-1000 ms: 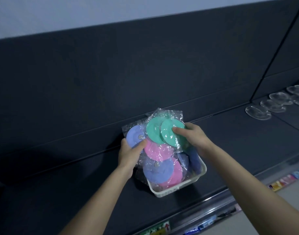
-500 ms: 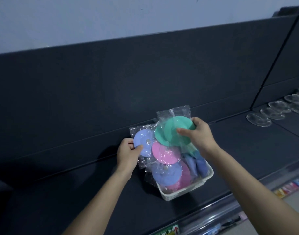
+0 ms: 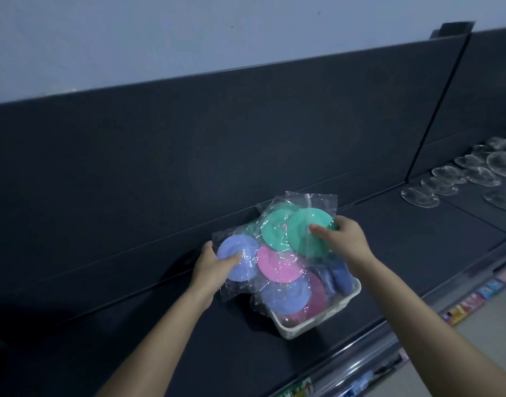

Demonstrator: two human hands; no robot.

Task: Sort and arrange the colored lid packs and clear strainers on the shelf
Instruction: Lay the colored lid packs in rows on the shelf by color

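Head view: two hands lift bagged lid packs out of a white basket (image 3: 317,328) on a dark shelf (image 3: 403,253).

The left hand (image 3: 214,267) pinches a purple lid pack (image 3: 237,260); the right hand (image 3: 342,239) pinches a green lid pack (image 3: 307,234). Pink and purple packs remain heaped in the basket. Clear strainers (image 3: 460,179) lie in loose rows far right. Sorting looks barely begun: no packs are laid out on the shelf.
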